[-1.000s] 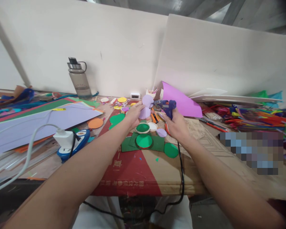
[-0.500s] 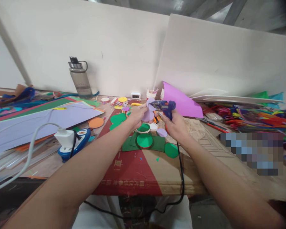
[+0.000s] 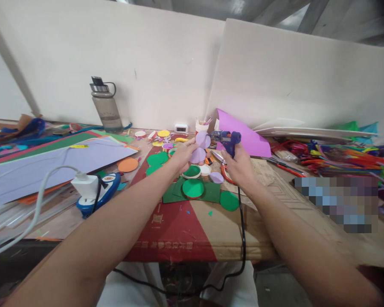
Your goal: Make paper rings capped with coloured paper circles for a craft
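Observation:
Between the fingers of my left hand is a light purple foam piece made of rounded lobes, held above the table. My right hand grips a blue glue gun, its nozzle pointing left at the purple piece with a small gap between them. A black cord hangs from the gun. Below the hands lie a green disc on dark green sheets, a green-filled round lid, a white lid and a loose purple disc.
A water bottle stands at the back left, before a white board. Foam sheets and a blue power strip with a white plug lie left. Right are a curled purple sheet, scissors and colourful pipe cleaners.
My right hand has moved the glue gun slightly right, away from the purple piece. More of the piece's upper lobe now shows. My left hand still holds it.

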`<state>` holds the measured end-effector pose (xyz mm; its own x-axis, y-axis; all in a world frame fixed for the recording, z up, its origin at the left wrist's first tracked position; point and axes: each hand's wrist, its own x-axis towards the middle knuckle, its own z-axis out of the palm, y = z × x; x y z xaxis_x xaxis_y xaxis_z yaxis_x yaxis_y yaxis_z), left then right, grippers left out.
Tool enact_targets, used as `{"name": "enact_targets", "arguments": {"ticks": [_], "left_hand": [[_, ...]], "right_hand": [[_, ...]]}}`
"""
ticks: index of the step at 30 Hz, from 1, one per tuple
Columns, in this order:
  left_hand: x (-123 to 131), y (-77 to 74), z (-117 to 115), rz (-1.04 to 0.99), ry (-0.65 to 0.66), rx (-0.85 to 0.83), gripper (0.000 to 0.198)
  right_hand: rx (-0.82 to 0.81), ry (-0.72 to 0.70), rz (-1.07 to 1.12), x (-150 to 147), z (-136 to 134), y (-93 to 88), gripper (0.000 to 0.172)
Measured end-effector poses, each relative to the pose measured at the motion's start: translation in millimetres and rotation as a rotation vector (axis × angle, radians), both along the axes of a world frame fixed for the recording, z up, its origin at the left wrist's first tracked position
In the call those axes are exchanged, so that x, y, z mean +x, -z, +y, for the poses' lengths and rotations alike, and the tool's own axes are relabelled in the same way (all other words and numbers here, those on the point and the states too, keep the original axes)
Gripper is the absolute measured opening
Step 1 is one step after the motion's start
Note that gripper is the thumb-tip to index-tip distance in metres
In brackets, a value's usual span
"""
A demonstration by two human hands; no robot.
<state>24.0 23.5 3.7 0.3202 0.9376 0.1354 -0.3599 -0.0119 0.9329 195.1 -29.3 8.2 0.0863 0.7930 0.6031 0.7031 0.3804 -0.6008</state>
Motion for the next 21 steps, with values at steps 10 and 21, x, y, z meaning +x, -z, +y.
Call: {"name": "enact_targets", "arguments": {"ticks": [10, 21], "left_hand": [[-1.9, -5.4, -0.4, -0.035, -0.069, -0.043, 0.048], [-5.7, -3.4, 6.5, -0.027, -0.082, -0.023, 0.051]], "right_hand": [[0.016, -0.016, -0.006, -1.6, 4.4, 6.4, 0.033], [-0.007, -0.061, -0.011, -0.9, 1.2, 3.0, 0.034]]}}
